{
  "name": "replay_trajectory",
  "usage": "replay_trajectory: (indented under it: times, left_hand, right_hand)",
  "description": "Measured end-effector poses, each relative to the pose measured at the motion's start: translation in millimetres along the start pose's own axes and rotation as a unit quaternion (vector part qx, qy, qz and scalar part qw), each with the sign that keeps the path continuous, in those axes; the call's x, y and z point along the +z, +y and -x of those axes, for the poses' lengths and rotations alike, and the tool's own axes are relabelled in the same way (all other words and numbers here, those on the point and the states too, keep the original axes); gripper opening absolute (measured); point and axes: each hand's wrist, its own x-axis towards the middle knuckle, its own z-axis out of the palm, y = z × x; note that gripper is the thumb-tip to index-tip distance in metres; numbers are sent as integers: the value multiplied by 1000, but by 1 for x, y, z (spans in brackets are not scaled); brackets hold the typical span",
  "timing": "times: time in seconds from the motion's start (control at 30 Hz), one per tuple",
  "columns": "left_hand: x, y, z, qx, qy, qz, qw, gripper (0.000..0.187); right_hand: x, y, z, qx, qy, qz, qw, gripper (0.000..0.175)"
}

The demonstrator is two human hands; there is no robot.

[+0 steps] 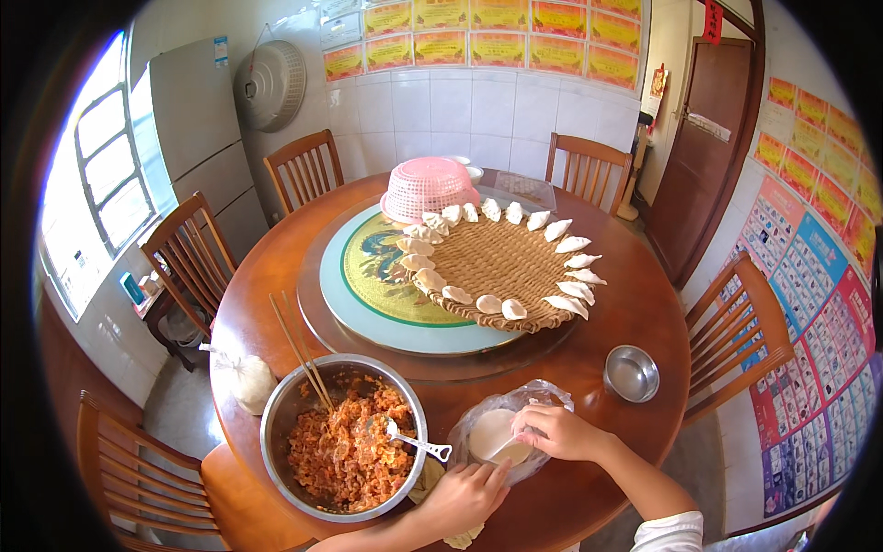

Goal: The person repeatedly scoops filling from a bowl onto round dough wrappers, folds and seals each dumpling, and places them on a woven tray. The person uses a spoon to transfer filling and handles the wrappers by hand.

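My right hand (557, 431) pinches a thin white wrapper or utensil over a stack of round dumpling wrappers (494, 429) in a clear plastic bag (545, 393); which it is I cannot tell. Against the near edge of the stack rests my left hand (472, 493), its grip unclear. Left of it, a steel bowl (271, 441) holds orange-red minced filling (345, 441), a metal spoon (421, 444) and wooden chopsticks (303, 355). Folded dumplings (571, 244) ring the rim of a woven tray (510, 262) farther back.
The tray overlaps a patterned turntable (359, 324) on the round wooden table (276, 255). A pink basket (428, 183) sits upside down behind it. To the right is a small metal bowl (631, 373); at the left edge, a tied bag (246, 383). Wooden chairs (741, 338) surround the table.
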Motion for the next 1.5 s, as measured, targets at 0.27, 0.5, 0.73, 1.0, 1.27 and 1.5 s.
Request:
replay_trajectory:
  times: [0.27,0.5,0.73,1.0,1.27,1.5]
  left_hand:
    - [2,-3,2,-78,-69,12,995,41]
    - [-15,16,-6,-244,15,419,874,29]
    - [-25,19,-38,-192,137,971,34,24]
    - [-95,-27,-15,-226,436,818,300,42]
    - [-150,-56,68,-128,623,735,235,40]
    - [-152,-51,118,-66,678,705,195,46]
  right_hand:
    - [-2,0,-13,125,170,-262,942,14]
    - [-30,-40,-29,85,259,-277,922,16]
    - [-17,-128,-58,-262,130,270,917,19]
    - [18,-138,-64,-142,315,181,921,32]
    - [73,-117,-63,176,159,-286,929,52]
    - [90,-118,-99,144,234,-247,929,15]
